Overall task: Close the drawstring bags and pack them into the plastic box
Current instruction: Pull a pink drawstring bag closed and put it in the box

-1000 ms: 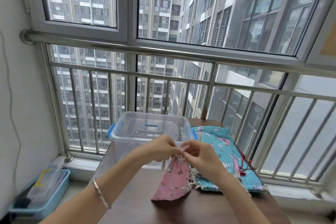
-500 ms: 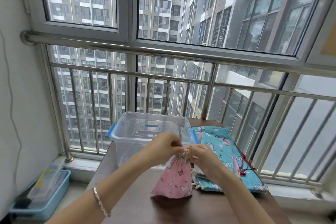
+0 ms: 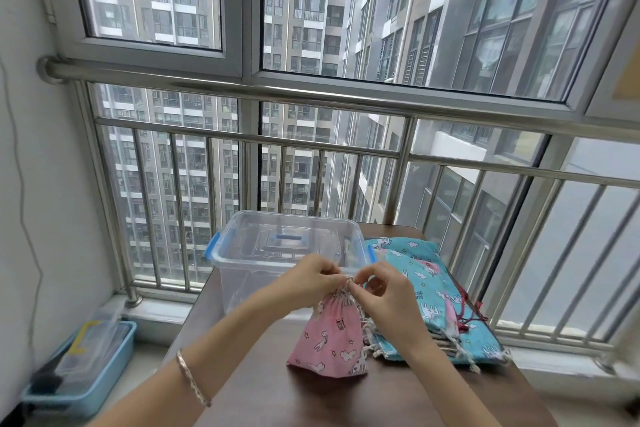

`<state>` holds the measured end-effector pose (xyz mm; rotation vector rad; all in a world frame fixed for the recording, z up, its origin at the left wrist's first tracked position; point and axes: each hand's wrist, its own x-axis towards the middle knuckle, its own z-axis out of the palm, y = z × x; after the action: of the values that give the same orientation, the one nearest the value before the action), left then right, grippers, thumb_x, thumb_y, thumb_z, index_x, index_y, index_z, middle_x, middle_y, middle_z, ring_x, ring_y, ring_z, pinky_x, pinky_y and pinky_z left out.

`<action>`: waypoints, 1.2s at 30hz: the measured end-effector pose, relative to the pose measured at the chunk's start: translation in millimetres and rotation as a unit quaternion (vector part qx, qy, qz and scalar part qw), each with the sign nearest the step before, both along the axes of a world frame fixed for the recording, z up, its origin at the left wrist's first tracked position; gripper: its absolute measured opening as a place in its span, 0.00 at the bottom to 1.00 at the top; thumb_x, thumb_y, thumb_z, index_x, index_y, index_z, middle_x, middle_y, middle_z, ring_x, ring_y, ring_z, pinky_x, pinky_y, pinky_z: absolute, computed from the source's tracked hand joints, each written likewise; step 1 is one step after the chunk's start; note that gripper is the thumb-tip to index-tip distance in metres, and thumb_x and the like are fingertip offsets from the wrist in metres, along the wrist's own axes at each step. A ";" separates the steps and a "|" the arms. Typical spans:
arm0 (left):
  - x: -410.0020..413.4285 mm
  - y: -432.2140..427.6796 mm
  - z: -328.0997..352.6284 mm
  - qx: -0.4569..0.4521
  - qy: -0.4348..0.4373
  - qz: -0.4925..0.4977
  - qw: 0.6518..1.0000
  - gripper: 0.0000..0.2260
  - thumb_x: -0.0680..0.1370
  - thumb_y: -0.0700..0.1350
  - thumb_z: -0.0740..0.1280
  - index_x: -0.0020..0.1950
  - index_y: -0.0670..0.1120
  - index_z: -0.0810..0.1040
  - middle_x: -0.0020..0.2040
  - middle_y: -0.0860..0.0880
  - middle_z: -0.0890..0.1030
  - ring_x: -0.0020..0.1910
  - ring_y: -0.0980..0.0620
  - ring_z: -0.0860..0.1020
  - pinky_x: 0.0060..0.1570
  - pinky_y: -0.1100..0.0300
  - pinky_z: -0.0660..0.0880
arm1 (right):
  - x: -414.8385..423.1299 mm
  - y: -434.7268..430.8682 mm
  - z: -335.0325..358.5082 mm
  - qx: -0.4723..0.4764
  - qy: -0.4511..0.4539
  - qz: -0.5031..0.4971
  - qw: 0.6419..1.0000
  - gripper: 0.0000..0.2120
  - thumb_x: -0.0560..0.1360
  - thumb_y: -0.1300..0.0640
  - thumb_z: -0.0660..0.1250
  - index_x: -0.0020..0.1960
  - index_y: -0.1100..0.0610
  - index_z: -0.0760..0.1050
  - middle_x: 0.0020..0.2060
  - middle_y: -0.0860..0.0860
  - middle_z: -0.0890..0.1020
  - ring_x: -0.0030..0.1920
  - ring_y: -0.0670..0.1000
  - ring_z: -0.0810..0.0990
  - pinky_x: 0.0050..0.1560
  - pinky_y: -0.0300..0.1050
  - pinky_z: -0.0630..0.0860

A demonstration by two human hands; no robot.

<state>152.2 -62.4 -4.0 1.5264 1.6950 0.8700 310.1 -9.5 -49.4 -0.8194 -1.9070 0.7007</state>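
Observation:
A pink drawstring bag (image 3: 329,340) with white prints stands upright on the dark wooden table (image 3: 263,399), its mouth gathered tight. My left hand (image 3: 308,277) and my right hand (image 3: 384,291) both pinch the white cords at the bag's cinched top. Behind my hands sits the clear plastic box (image 3: 249,274) with blue latches, open on top, a lid visible through it. A pile of blue and pink drawstring bags (image 3: 429,284) lies flat to the right of the box.
A steel railing (image 3: 311,146) and windows run behind the table. On the floor at the left stands a light blue tray (image 3: 114,360) holding clear containers. The table's right edge lies close to the railing.
The pink bag went from lying slanted with a looser mouth to standing upright with its top cinched. Both hands stayed at the cords.

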 end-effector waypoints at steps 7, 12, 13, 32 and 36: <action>0.0 0.5 0.0 -0.036 -0.076 0.014 0.996 0.08 0.78 0.49 0.67 0.44 0.45 0.80 0.36 0.49 0.74 0.31 0.55 0.68 0.28 0.65 0.63 | 4.7 -1.0 4.8 -0.024 0.019 0.061 0.998 0.03 0.72 0.55 0.74 0.40 0.52 0.84 0.36 0.50 0.81 0.32 0.51 0.77 0.34 0.44 0.75; -1.5 -2.0 1.7 -0.028 -0.081 -0.015 0.996 0.08 0.77 0.49 0.69 0.43 0.46 0.82 0.27 0.55 0.73 0.25 0.60 0.66 0.26 0.68 0.62 | 11.6 5.5 7.8 -0.052 0.016 0.081 0.995 0.01 0.70 0.56 0.76 0.41 0.53 0.85 0.36 0.51 0.83 0.33 0.50 0.79 0.34 0.44 0.77; -3.6 -2.5 2.7 -0.016 -0.069 -0.021 0.997 0.07 0.76 0.48 0.70 0.43 0.46 0.82 0.27 0.56 0.74 0.26 0.60 0.67 0.26 0.68 0.64 | 14.1 7.4 8.4 -0.055 0.010 0.082 0.995 0.00 0.71 0.58 0.75 0.41 0.54 0.85 0.36 0.51 0.83 0.33 0.49 0.80 0.34 0.42 0.77; 5.3 -17.5 -15.5 0.214 0.203 0.054 0.954 0.03 0.78 0.50 0.67 0.46 0.54 0.80 0.34 0.57 0.81 0.31 0.62 0.79 0.38 0.62 0.79 | 14.3 21.7 20.3 -0.208 -0.176 0.144 0.951 0.18 0.78 0.46 0.65 0.31 0.51 0.71 0.23 0.42 0.73 0.25 0.39 0.69 0.32 0.32 0.65; 7.1 -12.8 -20.4 0.204 0.110 0.066 0.971 0.03 0.77 0.45 0.69 0.44 0.51 0.80 0.36 0.55 0.83 0.32 0.62 0.81 0.37 0.63 0.80 | 10.5 21.2 26.2 -0.231 -0.206 0.177 0.934 0.16 0.78 0.47 0.66 0.33 0.51 0.76 0.25 0.41 0.72 0.27 0.38 0.70 0.33 0.31 0.66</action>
<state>159.3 -75.2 -24.4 1.8518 1.8748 1.2169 320.6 11.7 -23.2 -0.9772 -2.3387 1.3202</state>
